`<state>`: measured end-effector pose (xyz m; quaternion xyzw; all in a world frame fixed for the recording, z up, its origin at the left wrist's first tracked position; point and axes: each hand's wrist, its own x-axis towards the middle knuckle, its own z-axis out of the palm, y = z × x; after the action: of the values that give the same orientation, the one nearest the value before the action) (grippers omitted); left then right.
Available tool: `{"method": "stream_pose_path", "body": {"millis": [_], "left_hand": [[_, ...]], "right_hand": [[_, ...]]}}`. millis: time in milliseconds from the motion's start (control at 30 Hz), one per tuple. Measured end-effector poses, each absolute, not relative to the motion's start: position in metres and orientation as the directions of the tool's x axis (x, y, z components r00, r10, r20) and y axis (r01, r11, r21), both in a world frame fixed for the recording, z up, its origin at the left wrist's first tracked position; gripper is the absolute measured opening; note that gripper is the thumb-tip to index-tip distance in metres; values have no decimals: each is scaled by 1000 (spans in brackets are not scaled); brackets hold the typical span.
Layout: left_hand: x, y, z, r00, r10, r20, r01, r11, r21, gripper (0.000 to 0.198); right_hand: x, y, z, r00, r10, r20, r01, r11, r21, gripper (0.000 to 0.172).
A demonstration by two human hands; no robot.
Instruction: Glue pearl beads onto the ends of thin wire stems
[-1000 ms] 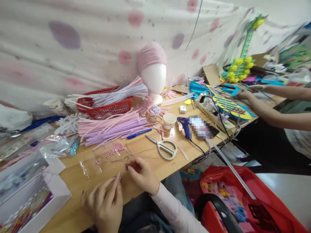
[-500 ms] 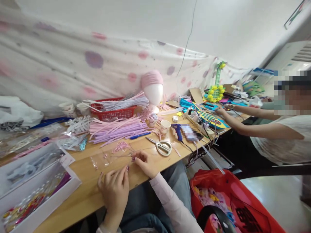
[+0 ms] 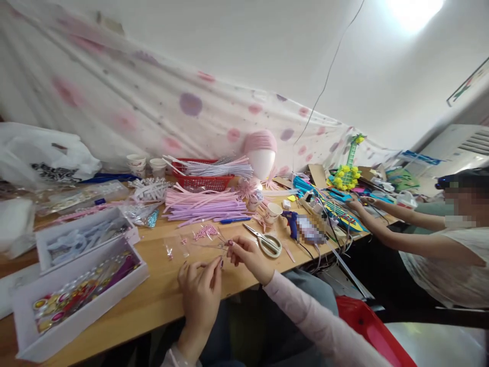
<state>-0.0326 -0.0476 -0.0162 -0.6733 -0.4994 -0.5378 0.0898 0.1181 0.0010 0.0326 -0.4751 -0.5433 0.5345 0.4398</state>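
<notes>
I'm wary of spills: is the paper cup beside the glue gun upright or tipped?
Upright: the paper cup stands with its round rim facing up.

From here I'm not making out what, if anything, the left hand [image 3: 201, 289] and right hand [image 3: 250, 256] are pinching; my view's edges are cutting off the white plastic bag [image 3: 49, 153] and red container [image 3: 369, 326].

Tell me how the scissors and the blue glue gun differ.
Colour: the scissors have pale handles and metal blades; the glue gun is mainly blue. Shape: the scissors have looped handles; the glue gun has none. Place: the scissors lie near the right hand; the glue gun is farther from it. Both are on the wooden table.
</notes>
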Motion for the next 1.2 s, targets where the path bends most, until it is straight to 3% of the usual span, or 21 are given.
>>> {"method": "stream_pose_path", "body": {"millis": [133, 233, 367, 533, 700, 900, 1100, 1200], "left_hand": [[-32, -34, 1, -131, 690, 711, 526, -560, 640, 21], [-35, -24, 20, -119, 767, 630, 391, -547, 740, 22], [-41, -19, 40, 20, 929, 369, 72, -370, 926, 25], [-44, -12, 42, 211, 970, 121, -144, -91, 985, 32], [-44, -2, 44, 398, 917, -41, -122, 97, 988, 23], [-36, 19, 54, 488, 869, -80, 72, 52, 996, 18], [-23, 27, 29, 408, 896, -174, 107, 143, 984, 25], [-20, 25, 18, 369, 908, -200, 37, 201, 979, 31]], "right_hand": [[118, 9, 74, -161, 985, -68, 47, -61, -997, 42], [120, 12, 94, -120, 989, -92, 56, -86, -995, 43], [123, 11, 102, -55, 991, -118, 60, -115, -992, 36], [129, 13, 96, -7, 994, -110, 29, -110, -994, 25], [138, 19, 89, -8, 995, -104, -12, -104, -994, 23], [154, 44, 63, -81, 989, -122, -123, -131, -984, 38], [158, 62, 29, -121, 977, -173, -259, -200, -945, 50], [151, 57, 21, -36, 982, -184, -303, -186, -935, 48]]}}
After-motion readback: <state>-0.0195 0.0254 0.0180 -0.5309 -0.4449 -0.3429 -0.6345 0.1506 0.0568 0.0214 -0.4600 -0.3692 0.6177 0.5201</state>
